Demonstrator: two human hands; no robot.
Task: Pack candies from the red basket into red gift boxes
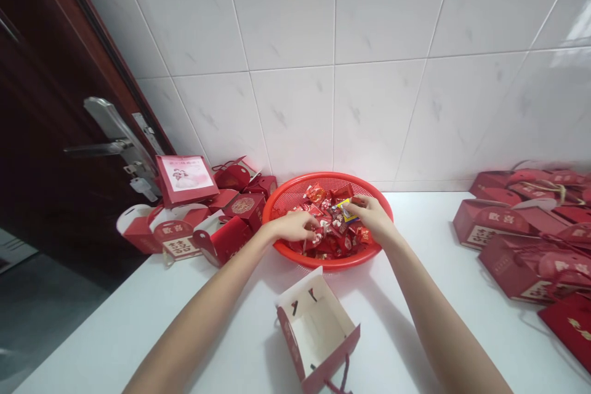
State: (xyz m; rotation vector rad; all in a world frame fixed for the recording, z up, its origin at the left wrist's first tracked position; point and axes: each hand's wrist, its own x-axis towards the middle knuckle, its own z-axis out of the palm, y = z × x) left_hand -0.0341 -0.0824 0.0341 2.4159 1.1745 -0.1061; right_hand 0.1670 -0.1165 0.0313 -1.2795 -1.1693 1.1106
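A red plastic basket [277, 194] holds many wrapped candies [339, 240], mostly in red wrappers. Over its left part, my left hand [298, 226] reaches in with fingers curled around a red-wrapped candy [317, 236]. My right hand [372, 214] pinches a small yellow-and-blue packet [346, 209] at the basket's right side. In front of the basket stands an open red gift box [318, 323], its pale inside bare and a dark red cord handle hanging at the near side. Neither hand touches this box.
Several red gift boxes [180, 231], some open, crowd the table's left end beside a door with a metal handle [111, 148]. More red boxes [530, 265] are piled at the right. A tiled wall [295, 117] rises behind the white table [221, 332].
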